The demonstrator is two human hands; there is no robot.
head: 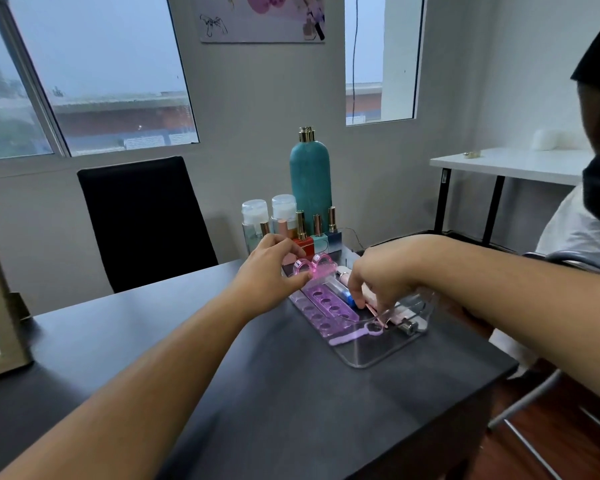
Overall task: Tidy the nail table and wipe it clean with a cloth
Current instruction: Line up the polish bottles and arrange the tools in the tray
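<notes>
Two hands reach across the dark table (309, 410) to a clear tray (378, 356) near its far right edge. The left hand (269, 275) pinches a pink plastic piece (317, 266) between thumb and fingers, at the far end of a purple rack (326, 308) with round holes that lies in the tray. The right hand (383, 275) curls its fingers down into the tray beside a tube with a blue cap (343, 293). Its fingertips cover what they touch, so I cannot tell whether they grip anything. A metal-ended item (409, 328) below its wrist is half hidden. Behind the tray stand nail polish bottles (317, 233) and a tall teal bottle (310, 181). Another person (582, 230) is cut off at the right edge.
</notes>
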